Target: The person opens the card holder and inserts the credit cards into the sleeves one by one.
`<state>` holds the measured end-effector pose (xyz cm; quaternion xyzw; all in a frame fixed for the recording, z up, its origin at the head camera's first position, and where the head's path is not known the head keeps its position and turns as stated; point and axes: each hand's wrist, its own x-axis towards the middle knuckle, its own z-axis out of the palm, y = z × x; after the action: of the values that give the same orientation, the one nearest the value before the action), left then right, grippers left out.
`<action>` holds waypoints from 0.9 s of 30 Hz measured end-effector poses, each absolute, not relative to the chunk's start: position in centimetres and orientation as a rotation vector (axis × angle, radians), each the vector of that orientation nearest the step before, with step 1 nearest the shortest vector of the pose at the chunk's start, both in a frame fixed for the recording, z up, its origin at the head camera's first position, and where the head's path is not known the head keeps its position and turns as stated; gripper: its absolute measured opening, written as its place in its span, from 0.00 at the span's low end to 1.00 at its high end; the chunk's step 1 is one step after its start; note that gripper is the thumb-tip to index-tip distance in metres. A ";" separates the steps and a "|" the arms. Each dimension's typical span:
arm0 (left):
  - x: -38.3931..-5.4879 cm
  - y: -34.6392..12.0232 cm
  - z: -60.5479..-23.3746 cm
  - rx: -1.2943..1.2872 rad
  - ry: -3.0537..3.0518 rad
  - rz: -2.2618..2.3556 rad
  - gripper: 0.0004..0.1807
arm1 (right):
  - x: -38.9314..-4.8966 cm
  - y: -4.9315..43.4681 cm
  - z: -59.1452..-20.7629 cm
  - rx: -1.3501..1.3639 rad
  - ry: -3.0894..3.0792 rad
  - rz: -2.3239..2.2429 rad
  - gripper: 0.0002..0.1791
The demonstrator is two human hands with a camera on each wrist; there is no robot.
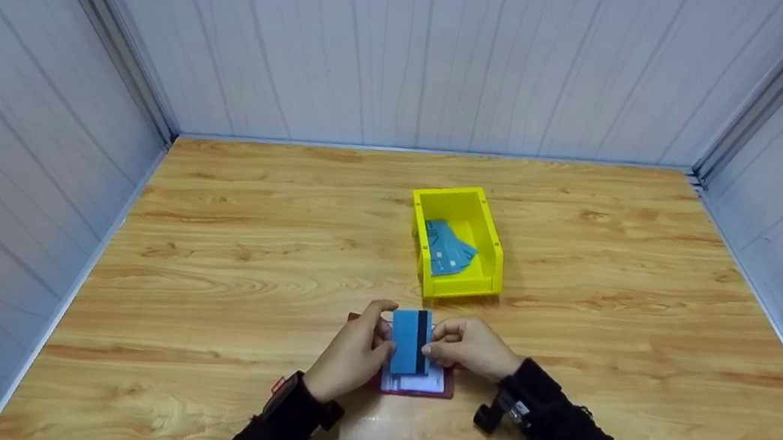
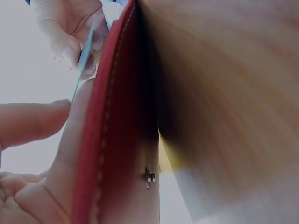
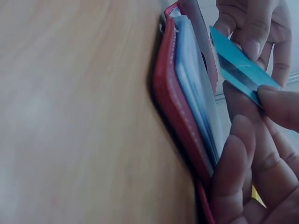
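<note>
Both hands hold a blue card [image 1: 406, 341] with a black stripe, above a red card holder [image 1: 448, 383]. My left hand [image 1: 358, 348] pinches the card's left side between thumb and fingers. On the striped side, my right hand [image 1: 472, 346] pinches it with thumb and forefinger. The card holder lies spread on the table beneath the card, partly covered by the hands. In the right wrist view its clear plastic sleeves [image 3: 189, 74] show, fanned against the red cover [image 3: 170, 93]. A metal snap [image 2: 149, 177] shows on the cover in the left wrist view.
A yellow bin [image 1: 462, 288] stands just beyond the hands, with several blue cards [image 1: 446, 250] fanned inside its left part. The wooden table [image 1: 246, 231] is bounded by white panel walls [image 1: 383, 52] at the back and both sides.
</note>
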<state>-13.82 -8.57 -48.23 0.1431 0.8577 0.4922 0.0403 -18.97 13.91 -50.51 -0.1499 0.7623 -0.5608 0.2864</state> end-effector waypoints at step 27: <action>-14.4 -11.6 -47.8 0.274 2.496 1.516 0.27 | -18.7 15.1 -49.0 -0.632 2.557 -0.939 0.06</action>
<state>-14.38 -11.59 -47.83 0.0929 0.8464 0.5139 0.1041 -18.72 15.09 -49.02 -0.2228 0.9008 -0.3308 0.1719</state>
